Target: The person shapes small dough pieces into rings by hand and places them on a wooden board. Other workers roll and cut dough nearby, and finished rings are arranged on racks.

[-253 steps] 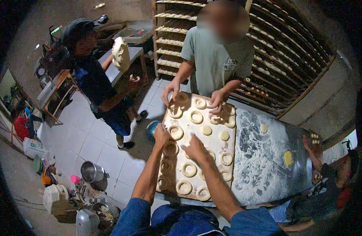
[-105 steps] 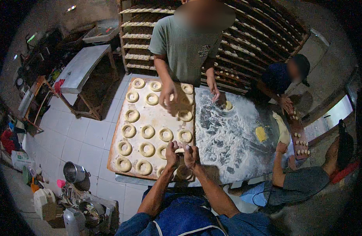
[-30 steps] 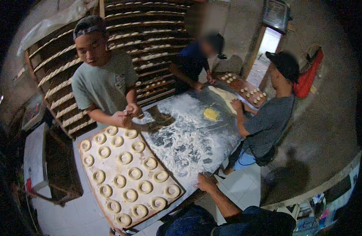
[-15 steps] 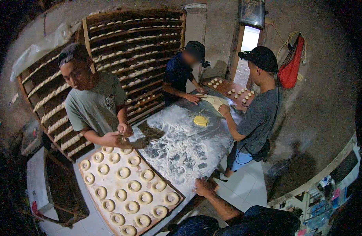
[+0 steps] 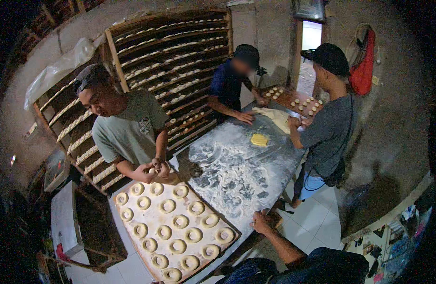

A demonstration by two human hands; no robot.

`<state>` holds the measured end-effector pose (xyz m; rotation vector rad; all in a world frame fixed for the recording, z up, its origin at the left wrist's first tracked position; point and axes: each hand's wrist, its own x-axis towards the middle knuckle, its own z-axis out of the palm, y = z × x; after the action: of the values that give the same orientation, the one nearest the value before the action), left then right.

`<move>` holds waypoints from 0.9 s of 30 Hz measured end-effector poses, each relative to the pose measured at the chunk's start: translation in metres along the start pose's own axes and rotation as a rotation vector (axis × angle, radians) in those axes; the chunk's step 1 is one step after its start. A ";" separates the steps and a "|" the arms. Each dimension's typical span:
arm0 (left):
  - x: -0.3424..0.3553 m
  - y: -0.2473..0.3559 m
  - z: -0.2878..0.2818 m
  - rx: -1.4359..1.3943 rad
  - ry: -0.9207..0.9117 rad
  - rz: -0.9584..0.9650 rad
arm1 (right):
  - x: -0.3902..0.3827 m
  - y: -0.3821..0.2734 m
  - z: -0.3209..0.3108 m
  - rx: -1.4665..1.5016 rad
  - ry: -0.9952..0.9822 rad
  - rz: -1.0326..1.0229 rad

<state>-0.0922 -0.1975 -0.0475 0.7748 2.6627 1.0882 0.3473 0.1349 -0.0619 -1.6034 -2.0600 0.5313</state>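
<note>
My right hand (image 5: 263, 222) is at the near right edge of the flour-dusted table (image 5: 227, 165), its fingers curled over the edge. A bit of brown wood shows beside it. My left hand is out of view. To the left of my right hand lies a board (image 5: 154, 215) with rows of pale dough rings (image 5: 194, 234). Behind that board, a co-worker in a grey-green shirt holds a small piece of dough (image 5: 154, 171) in both hands. A yellow lump (image 5: 259, 139) sits farther back on the table.
Two more people stand at the table's far end, their hands at a flat dough sheet (image 5: 274, 116). Near them is a brown board (image 5: 286, 98) of small dough pieces. Tall racks (image 5: 175, 57) of shaped dough line the back wall. A wooden frame (image 5: 92, 236) stands at left.
The view has swung left, so the scene sits farther right in the picture. My right hand remains at the table edge. The nearest co-worker has bent toward the dough in their hands.
</note>
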 end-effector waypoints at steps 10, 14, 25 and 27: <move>-0.009 0.003 0.003 -0.058 0.041 -0.063 | 0.001 0.021 0.019 0.045 -0.018 -0.029; -0.010 0.019 0.001 -0.025 0.076 -0.034 | 0.001 0.035 0.036 -0.028 0.078 -0.077; -0.021 -0.021 0.007 -0.842 0.122 -0.215 | -0.002 -0.011 -0.003 -0.009 -0.092 -0.038; -0.022 -0.016 0.009 -0.894 0.047 -0.288 | -0.002 -0.004 0.002 0.039 -0.049 -0.009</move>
<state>-0.0770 -0.2128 -0.0657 0.1781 1.8732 1.9495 0.3436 0.1323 -0.0613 -1.5734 -2.0785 0.6097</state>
